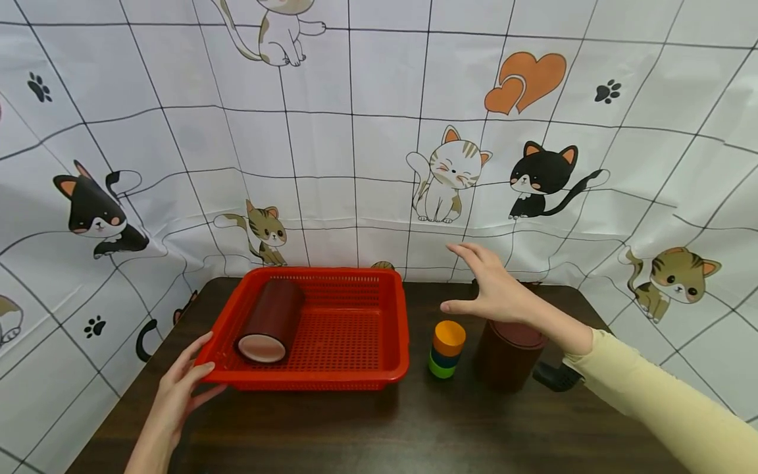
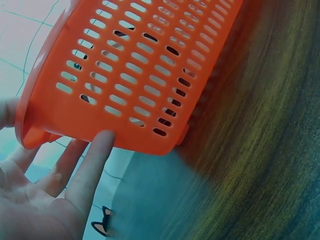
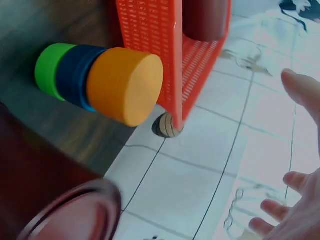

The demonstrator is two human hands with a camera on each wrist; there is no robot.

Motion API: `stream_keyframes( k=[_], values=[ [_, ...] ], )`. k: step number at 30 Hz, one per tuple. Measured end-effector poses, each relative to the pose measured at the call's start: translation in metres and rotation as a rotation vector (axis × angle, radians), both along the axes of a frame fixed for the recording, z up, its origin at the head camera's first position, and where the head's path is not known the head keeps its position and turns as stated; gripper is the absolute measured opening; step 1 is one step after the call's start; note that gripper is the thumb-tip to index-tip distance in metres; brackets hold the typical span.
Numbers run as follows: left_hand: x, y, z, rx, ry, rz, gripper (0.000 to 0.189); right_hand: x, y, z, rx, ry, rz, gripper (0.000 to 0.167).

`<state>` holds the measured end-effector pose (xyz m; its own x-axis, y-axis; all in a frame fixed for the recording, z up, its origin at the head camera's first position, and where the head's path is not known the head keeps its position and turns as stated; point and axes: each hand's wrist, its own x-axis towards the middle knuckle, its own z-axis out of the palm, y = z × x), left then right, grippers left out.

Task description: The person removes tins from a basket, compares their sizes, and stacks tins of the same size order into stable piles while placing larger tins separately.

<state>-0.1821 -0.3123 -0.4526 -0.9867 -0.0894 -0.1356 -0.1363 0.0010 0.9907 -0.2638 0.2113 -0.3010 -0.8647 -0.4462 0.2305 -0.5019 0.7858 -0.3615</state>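
Note:
My left hand (image 1: 177, 395) holds the front left corner of a red plastic basket (image 1: 393, 355), thumb over the rim. In the left wrist view, fingertips touch the slotted side wall of the basket (image 2: 135, 75). A dark maroon cylinder (image 1: 275, 316) with a pale pink end lies on its side in the basket's left part. Over on the right, my right hand (image 1: 494, 286) hovers with fingers and thumb spread, holding nothing. Below it stand a stack of orange, blue and green round pieces (image 1: 447, 349) and a maroon canister (image 1: 506, 359), whose top the hand partly hides.
A black object (image 1: 556, 376), its kind unclear, lies right of the canister on the dark wooden table (image 1: 331, 434). White sheeting (image 1: 379, 145) with grid lines and cartoon cats hangs around the back and sides, close to the basket's far rim.

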Motion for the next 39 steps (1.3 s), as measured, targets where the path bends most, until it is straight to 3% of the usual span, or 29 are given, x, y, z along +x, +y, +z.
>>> stream_keyframes(
  k=[9,18,39],
  values=[
    [0.001,0.000,-0.001,-0.006,0.040,-0.008,0.061,-0.024,-0.056,0.006,0.097,0.054,0.129,0.095],
    [0.000,0.001,0.001,-0.018,0.019,-0.001,0.060,-0.041,-0.111,0.012,0.210,0.117,0.244,0.098],
    [0.001,0.003,0.000,-0.015,0.042,0.023,0.060,-0.057,-0.213,0.002,0.507,0.284,0.404,0.104]
  ],
)
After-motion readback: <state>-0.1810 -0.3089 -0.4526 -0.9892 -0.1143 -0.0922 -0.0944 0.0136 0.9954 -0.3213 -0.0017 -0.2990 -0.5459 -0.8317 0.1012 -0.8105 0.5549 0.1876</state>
